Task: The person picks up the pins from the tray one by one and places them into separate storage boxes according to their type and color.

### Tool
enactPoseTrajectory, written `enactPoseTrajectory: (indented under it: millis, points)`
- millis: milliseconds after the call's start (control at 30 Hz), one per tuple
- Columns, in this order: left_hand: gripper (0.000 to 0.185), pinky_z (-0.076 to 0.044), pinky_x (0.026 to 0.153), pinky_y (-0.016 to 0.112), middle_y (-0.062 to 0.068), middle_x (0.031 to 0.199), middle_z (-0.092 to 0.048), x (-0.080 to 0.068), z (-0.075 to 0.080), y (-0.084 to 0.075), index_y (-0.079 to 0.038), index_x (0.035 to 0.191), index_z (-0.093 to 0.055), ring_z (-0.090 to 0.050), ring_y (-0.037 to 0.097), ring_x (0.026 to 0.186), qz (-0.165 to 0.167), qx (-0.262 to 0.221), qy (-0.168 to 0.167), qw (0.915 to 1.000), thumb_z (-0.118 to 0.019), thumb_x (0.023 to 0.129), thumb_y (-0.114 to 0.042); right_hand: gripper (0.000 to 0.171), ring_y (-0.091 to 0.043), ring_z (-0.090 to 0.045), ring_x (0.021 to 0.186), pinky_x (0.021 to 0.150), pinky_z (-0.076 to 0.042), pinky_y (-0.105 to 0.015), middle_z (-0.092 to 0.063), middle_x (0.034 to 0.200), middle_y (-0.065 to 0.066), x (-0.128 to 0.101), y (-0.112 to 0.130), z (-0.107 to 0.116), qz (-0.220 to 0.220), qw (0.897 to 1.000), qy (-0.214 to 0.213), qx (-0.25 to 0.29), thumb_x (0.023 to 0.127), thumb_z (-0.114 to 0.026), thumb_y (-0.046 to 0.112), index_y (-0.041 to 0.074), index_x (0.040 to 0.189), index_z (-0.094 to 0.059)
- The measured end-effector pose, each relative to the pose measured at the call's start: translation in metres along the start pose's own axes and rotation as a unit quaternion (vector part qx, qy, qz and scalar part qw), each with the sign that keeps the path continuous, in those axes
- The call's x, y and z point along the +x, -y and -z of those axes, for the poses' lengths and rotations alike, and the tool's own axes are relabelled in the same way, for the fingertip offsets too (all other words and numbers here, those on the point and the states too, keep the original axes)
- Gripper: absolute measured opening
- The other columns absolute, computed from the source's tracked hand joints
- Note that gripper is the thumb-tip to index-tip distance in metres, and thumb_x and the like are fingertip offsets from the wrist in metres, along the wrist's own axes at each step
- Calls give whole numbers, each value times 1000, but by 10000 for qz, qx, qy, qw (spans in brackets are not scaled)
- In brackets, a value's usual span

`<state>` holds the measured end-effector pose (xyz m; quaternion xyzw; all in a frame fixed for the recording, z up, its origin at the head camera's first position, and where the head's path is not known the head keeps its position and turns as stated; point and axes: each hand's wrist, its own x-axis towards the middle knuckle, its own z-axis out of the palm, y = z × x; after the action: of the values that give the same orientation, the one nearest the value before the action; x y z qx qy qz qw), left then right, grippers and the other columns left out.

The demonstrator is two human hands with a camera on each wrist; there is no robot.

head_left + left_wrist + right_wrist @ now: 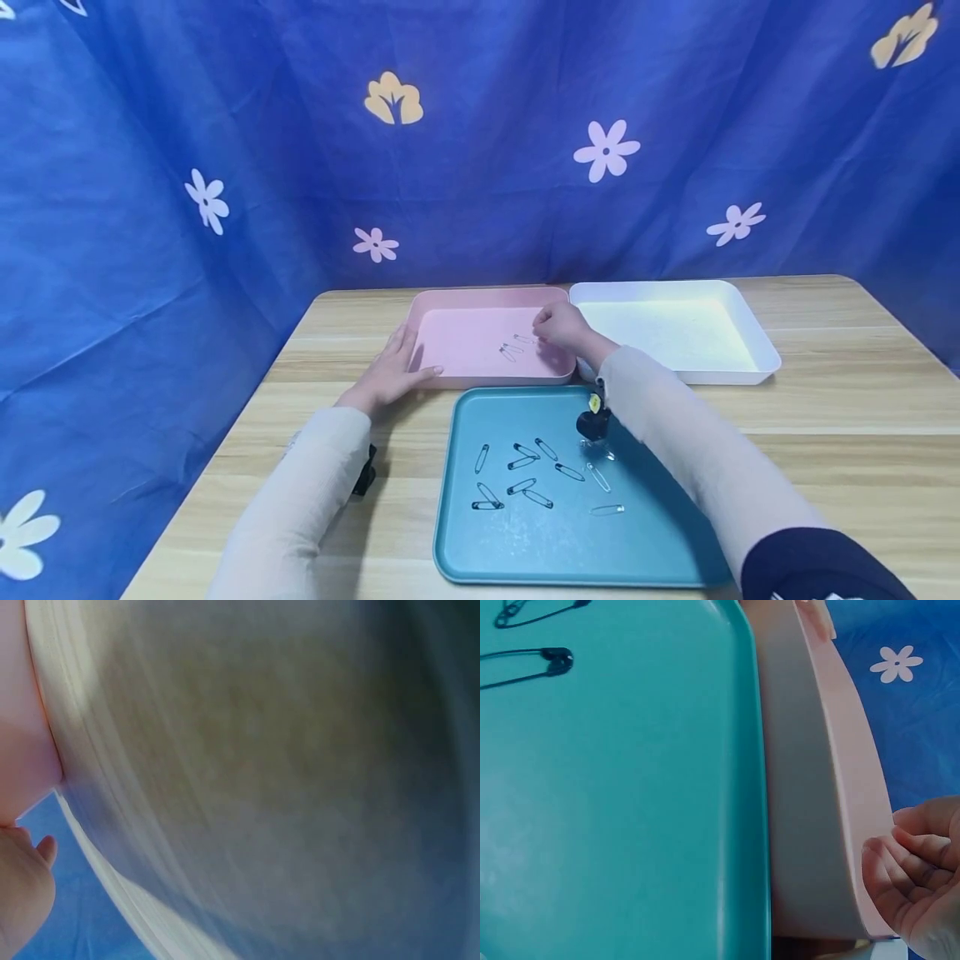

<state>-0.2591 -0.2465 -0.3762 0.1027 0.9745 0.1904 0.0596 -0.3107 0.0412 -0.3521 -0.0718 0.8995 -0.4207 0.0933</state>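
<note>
My left hand [386, 375] rests with spread fingers along the left side of a pink tray [487, 382], its thumb over the front rim. Over the right part of that tray, my right hand [562, 325] has its fingers curled, thumb and forefinger close together in the right wrist view. Beside its fingertips lies a silver safety pin [523, 338], near a couple of similar pins [507, 353]. I cannot tell whether the fingertips hold a pin. Several black safety pins [537, 498] and a few silver ones [597, 477] lie on a teal tray [480, 569] in front.
A white tray [761, 377] stands right of the pink one. All three stand on a wooden table [847, 433]. A blue flowered curtain [480, 167] hangs behind. My right forearm reaches across the teal tray's right side.
</note>
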Motion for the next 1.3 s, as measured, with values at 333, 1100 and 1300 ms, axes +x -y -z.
enactPoseTrajectory:
  millis: [333,1100,1300]
  points:
    - [97,-10,97,55,19,142,3,0,0,0,-4,138,-1,-1,35,127,-81,-4,-93,9999,-44,75,-64,17,-19,-58,76,68,-49,-28,-58,93,-13,-14,-7,13,-211,9981,124,561,81,-55,5,-4,96,-59]
    - [96,-10,97,55,18,142,7,0,1,-2,-5,138,1,0,35,127,-89,-116,-41,9999,-45,76,-62,27,-23,-59,84,72,-49,-31,-58,95,-16,-60,-25,38,289,9933,507,993,83,-55,9,-7,105,-55]
    - [98,-10,97,55,18,142,6,-2,3,-3,-6,138,4,-2,36,127,-97,-199,-85,9997,-47,75,-62,26,-21,-56,80,73,-48,-31,-59,93,-16,-75,-31,41,340,9923,687,975,81,-57,9,-7,102,-57]
